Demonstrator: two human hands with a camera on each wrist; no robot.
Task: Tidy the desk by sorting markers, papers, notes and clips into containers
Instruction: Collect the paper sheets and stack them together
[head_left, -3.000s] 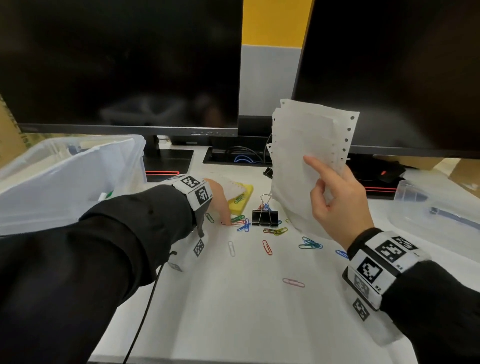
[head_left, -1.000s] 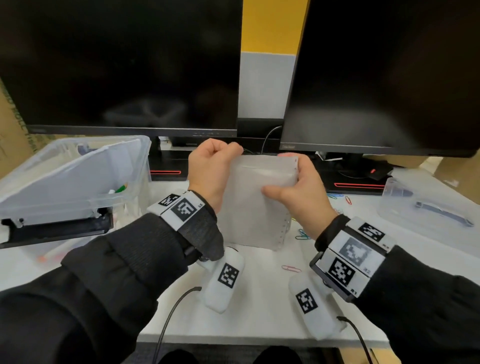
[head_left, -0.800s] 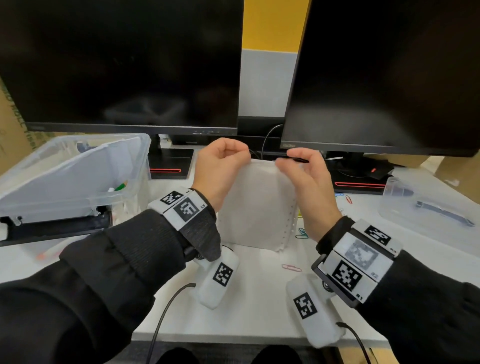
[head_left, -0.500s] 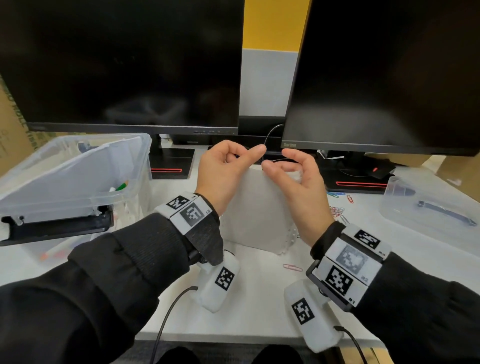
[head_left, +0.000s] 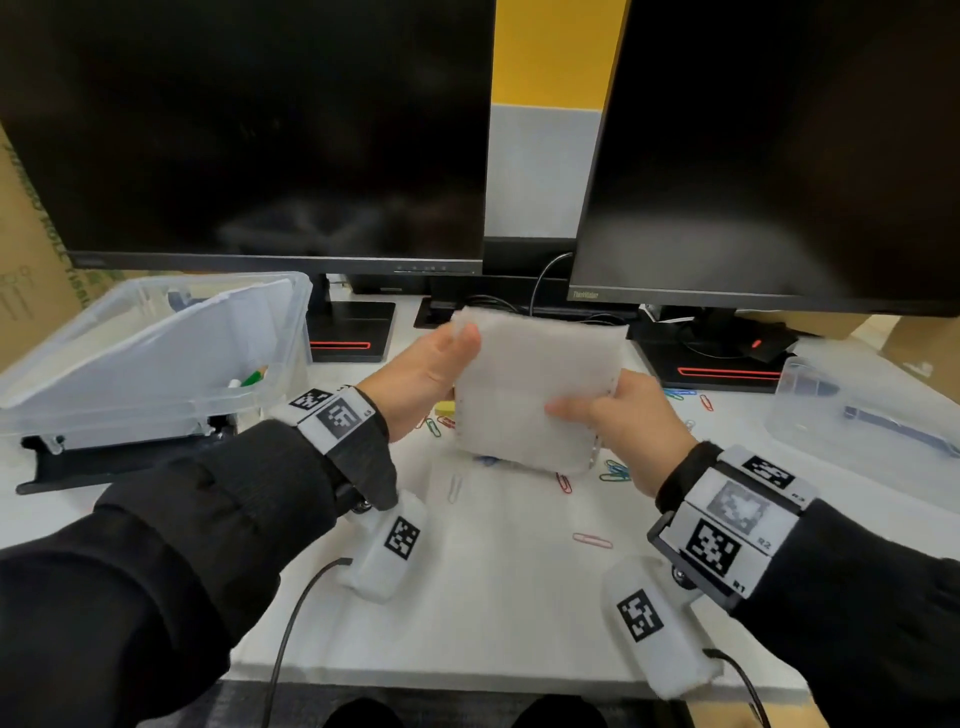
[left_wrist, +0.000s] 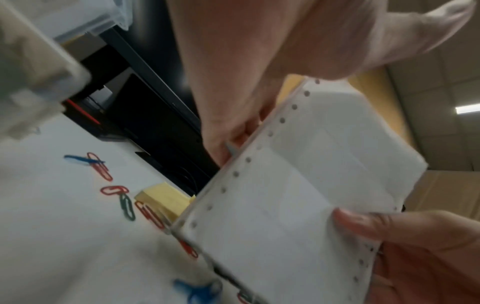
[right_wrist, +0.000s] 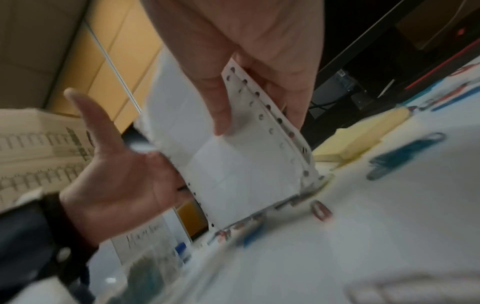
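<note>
A stack of white papers (head_left: 535, 395) with punched edges stands upright at mid-desk, its bottom edge at or just over the white desk (head_left: 493, 597). My right hand (head_left: 618, 421) pinches the stack's right side, thumb on the front (right_wrist: 218, 107) and fingers behind. My left hand (head_left: 436, 369) lies against the left edge with its fingers behind the papers (left_wrist: 311, 185). In the right wrist view its palm (right_wrist: 116, 174) is spread and the thumb stands off the sheets. Several coloured paper clips (head_left: 613, 470) lie around the stack. A yellow sticky-note pad (left_wrist: 163, 201) sits behind it.
A clear bin (head_left: 156, 353) holding sheets and markers stands at the left on a black tray (head_left: 119, 457). A clear container (head_left: 857, 415) sits at the right. Two dark monitors (head_left: 260, 130) line the back, with cardboard boxes at both sides.
Three seconds ago my right hand alone held the papers up. Since a second ago both hands left the stack's top edge: the left slid to the left side, the right dropped lower.
</note>
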